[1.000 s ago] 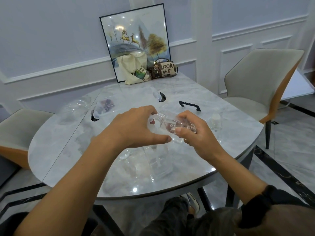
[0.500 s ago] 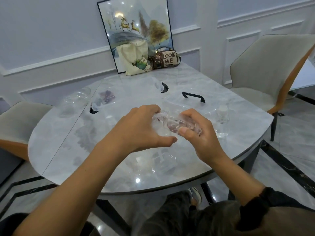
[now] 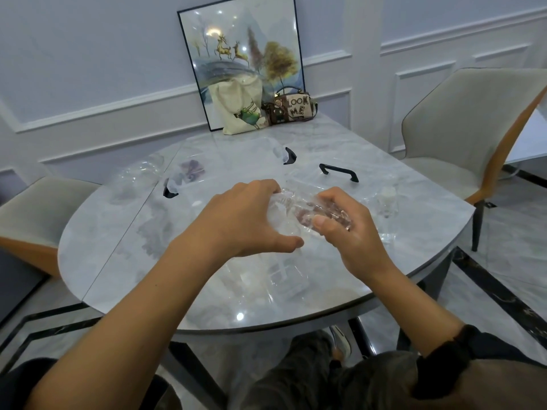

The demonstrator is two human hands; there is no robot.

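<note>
Black-handled boxes (image 3: 339, 172) stand ahead; near-left tabletop (image 3: 100, 253) lies free.

Round grey marble-top table (image 3: 124, 232), seam running across its left part. At the far edge, a black-framed picture of golden deer and trees (image 3: 236, 54) leans on the panelled wall. Against its foot: cream canvas tote bag with green print (image 3: 239, 110); just right of it, small brown handbag lettered LOOK ME (image 3: 293, 109). Mid-table: clear plastic containers, outlines hard to trace, one with a long black handle (image 3: 339, 170); purple bits (image 3: 192, 170) inside another. Grey upholstered chair with orange edging (image 3: 461, 125) at right; a second like it (image 3: 38, 208) at left
</note>
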